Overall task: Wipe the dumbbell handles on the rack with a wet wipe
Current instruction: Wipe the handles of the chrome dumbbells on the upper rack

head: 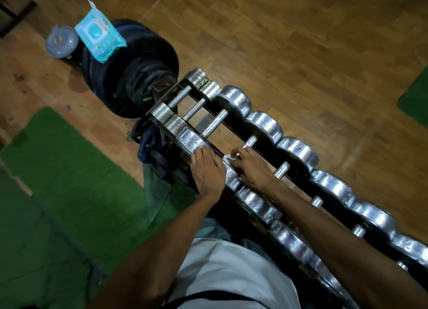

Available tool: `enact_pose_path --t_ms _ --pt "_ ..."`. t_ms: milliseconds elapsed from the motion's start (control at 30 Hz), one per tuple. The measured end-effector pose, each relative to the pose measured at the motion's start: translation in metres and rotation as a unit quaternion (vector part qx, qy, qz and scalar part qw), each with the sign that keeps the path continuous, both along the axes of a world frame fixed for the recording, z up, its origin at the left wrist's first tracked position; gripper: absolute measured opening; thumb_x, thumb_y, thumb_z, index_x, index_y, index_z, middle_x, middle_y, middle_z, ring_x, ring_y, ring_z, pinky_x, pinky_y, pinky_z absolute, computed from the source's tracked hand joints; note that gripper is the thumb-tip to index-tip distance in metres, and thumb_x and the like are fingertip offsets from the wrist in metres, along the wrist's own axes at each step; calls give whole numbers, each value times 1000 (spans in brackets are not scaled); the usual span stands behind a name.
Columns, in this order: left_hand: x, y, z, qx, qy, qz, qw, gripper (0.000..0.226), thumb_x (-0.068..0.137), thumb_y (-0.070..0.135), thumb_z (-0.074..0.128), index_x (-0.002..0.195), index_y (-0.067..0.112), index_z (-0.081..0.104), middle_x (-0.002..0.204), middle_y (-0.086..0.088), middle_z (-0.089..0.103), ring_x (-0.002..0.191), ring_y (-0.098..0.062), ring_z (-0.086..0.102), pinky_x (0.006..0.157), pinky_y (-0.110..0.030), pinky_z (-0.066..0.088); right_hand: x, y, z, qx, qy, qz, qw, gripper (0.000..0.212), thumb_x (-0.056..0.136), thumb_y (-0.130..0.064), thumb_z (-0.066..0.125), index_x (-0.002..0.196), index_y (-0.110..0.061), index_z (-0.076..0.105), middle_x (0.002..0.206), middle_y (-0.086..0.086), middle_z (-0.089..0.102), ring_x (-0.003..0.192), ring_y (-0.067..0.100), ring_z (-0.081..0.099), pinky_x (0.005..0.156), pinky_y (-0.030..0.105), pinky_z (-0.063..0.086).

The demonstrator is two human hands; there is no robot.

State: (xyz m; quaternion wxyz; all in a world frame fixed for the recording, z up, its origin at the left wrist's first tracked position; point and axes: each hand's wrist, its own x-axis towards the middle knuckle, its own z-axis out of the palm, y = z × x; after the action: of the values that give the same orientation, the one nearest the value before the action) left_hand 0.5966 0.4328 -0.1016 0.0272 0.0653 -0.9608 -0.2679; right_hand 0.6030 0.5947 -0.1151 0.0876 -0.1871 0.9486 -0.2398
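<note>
A black rack (234,123) holds a row of chrome dumbbells running from the upper middle to the lower right. My right hand (251,167) curls around the near end of one dumbbell handle (249,143) with a white wet wipe (228,158) bunched under its fingers. My left hand (207,172) rests with curled fingers on the near head (229,176) of that same dumbbell. Three bare handles (215,122) lie farther up the rack.
A blue wet wipe packet (98,36) lies on a stack of black weight plates (139,65) at the rack's far end, beside a grey lidded container (61,42). Green mats (58,181) lie on the wooden floor to the left and far right.
</note>
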Motion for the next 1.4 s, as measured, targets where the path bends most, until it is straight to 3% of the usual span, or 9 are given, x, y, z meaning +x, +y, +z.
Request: enact_pose_path --t_ms 233,533,800,933,1033,1133,1267,1367,1400 --pt "-1 -1 -1 -18 -11 -9 1000 22 89 27 32 92 13 50 95 -5 51 91 -25 47 80 -45 47 -6 12 4 180 37 45 982 51 86 -10 63 136 -18 63 148 -6 55 100 26 61 73 37 48" --pt "-1 -3 0 -36 -28 -22 999 21 90 26 32 93 14 49 97 -4 50 92 -23 46 77 -43 47 1 29 -3 289 -29 -75 954 92 89 -15 57 163 -6 2 172 7 0 112 32 49 83 39 46" --pt "-3 -6 -4 -63 -47 -29 997 21 91 26 38 98 13 52 101 -3 51 96 -23 48 80 -41 47 12 0 -12 74 -52 -233 968 89 81 10 55 161 -6 21 168 6 25 128 30 43 92 40 50" --pt "-3 -6 -1 -78 -54 -32 995 20 91 26 41 100 13 53 103 -3 52 98 -24 48 79 -40 47 8 -9 -7 -58 -70 -314 945 58 102 -6 40 157 -19 28 155 6 30 117 27 50 81 26 49" --pt "-2 -6 1 -78 -50 -35 995 20 90 26 41 100 13 53 103 -4 53 98 -23 49 78 -39 46 2 -19 2 -91 -92 -360 924 62 94 -13 50 153 -16 32 148 12 30 123 37 51 91 36 46" --pt "-3 -6 2 -79 -55 -35 995 21 91 27 39 99 13 52 102 -4 53 97 -23 49 76 -40 47 -1 -30 7 -118 -93 -379 913 67 96 -9 54 157 -9 25 145 14 32 111 23 54 83 24 42" --pt "-4 -7 1 -83 -51 -41 994 23 90 27 37 99 13 52 103 -5 53 98 -24 49 76 -41 46 -1 -36 -2 -142 -163 -441 871 55 103 -9 49 152 5 29 147 10 27 96 11 50 79 20 47" --pt "-4 -6 0 -85 -51 -41 994 23 91 28 36 101 13 51 104 -5 51 98 -24 48 76 -41 47 -9 -30 -8 -276 -222 -511 783 7 99 -12 58 99 -6 54 118 4 43 78 10 46 77 23 42" --pt "-4 -6 0 -86 -52 -41 994 25 91 29 34 101 13 51 105 -5 51 99 -24 48 76 -42 47 -14 -27 -7 -353 -237 -532 732 14 95 -11 62 88 -15 50 105 -2 44 82 14 46 84 30 45"
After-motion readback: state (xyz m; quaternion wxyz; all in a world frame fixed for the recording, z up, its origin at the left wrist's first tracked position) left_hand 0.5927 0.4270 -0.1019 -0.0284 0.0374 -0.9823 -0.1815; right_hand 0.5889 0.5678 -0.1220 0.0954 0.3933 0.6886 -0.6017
